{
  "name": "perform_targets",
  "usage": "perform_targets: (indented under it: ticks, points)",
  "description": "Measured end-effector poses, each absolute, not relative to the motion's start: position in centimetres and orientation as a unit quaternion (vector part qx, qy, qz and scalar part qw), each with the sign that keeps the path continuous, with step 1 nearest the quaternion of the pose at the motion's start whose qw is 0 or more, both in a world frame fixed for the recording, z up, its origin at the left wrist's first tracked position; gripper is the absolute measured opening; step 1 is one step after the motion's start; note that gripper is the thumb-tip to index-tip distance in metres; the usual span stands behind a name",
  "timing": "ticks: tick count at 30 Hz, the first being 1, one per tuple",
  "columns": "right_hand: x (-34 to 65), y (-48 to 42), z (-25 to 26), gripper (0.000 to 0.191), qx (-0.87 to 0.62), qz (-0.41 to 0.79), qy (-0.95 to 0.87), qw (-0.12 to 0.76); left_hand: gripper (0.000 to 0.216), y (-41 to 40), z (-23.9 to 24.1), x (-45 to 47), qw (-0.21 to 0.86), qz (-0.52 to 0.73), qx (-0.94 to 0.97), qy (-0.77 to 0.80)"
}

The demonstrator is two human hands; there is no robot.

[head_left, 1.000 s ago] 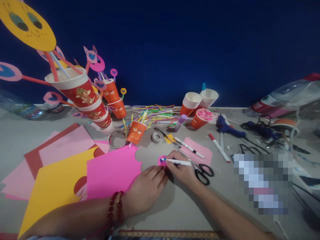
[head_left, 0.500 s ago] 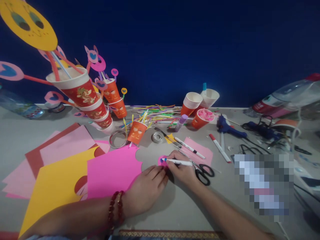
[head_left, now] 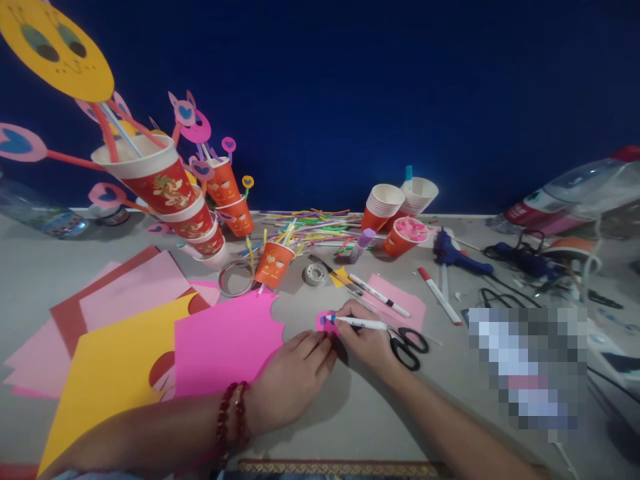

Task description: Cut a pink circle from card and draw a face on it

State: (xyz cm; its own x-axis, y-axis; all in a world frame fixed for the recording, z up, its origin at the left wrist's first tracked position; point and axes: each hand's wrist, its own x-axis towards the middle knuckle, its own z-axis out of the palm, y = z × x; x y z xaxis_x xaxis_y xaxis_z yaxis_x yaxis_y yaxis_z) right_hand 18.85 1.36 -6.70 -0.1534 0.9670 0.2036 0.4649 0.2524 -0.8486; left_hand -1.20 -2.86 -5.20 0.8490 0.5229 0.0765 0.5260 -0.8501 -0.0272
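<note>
My right hand [head_left: 364,339] grips a white marker [head_left: 363,323] with a blue tip. The tip touches a small pink paper circle [head_left: 320,323] on the table, where a blue mark shows. My left hand [head_left: 303,373], with red beads at the wrist, lies flat with its fingers stretched out to the lower edge of that circle. Beneath the left forearm and beside the hand is a bright pink sheet [head_left: 225,340] with scalloped cuts. Black-handled scissors [head_left: 411,347] rest just right of my right hand, their blades partly hidden.
Left are a yellow sheet [head_left: 110,360] and stacked decorated cups [head_left: 160,180]. Behind my hands stand an orange cup with straws [head_left: 275,265], a tape roll [head_left: 315,274] and a glue stick [head_left: 362,245]. A blue glue gun [head_left: 457,257] and red-capped marker [head_left: 440,297] lie right.
The marker's tip has shifted slightly right over the pink circle, and the blue mark looks a little larger. My left hand stays in place.
</note>
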Motion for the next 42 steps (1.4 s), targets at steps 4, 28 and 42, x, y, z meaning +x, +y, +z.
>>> perform_targets:
  ticks: [4,28,42]
  points:
    - [18.81,1.33,-6.67,0.016,-0.518,0.321,-0.688,0.394,0.044,-2.85,-5.21,-1.23,0.019,-0.032,-0.962,-0.271]
    - [18.99,1.3,-7.13,0.014,-0.52,0.322,-0.691,0.386,0.046,-2.85,-4.97,-1.19,0.02,-0.032,-0.962,-0.272]
    - [18.91,1.3,-7.16,0.014,-0.511,0.33,-0.688,0.395,0.044,-2.8,-5.02,-1.19,0.014,-0.021,-0.962,-0.27]
